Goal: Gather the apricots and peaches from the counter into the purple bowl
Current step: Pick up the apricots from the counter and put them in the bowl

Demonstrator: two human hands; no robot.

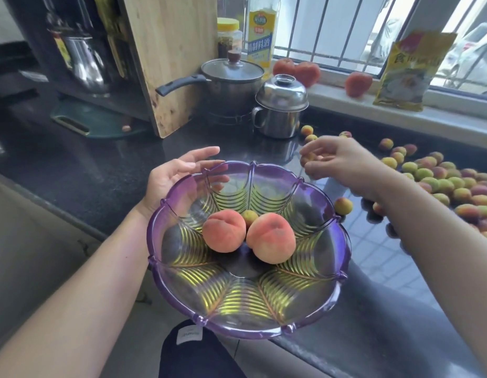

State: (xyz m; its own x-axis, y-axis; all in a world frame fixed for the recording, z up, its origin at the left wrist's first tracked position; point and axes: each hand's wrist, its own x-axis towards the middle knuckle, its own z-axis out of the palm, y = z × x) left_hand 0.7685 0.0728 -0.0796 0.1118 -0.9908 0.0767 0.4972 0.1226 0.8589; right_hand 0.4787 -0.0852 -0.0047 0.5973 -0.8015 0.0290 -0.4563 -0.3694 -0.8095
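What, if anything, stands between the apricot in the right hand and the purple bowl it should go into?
Nothing visible does. The right hand pinches an apricot just beyond the far right rim of the purple bowl, whose open top faces it. The left hand holds the bowl's far left side, away from that path.

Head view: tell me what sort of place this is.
Most likely a home kitchen: a lidded saucepan on a dark stone counter, a wooden cutting board leaning upright, and a cooking-wine bottle by the window.
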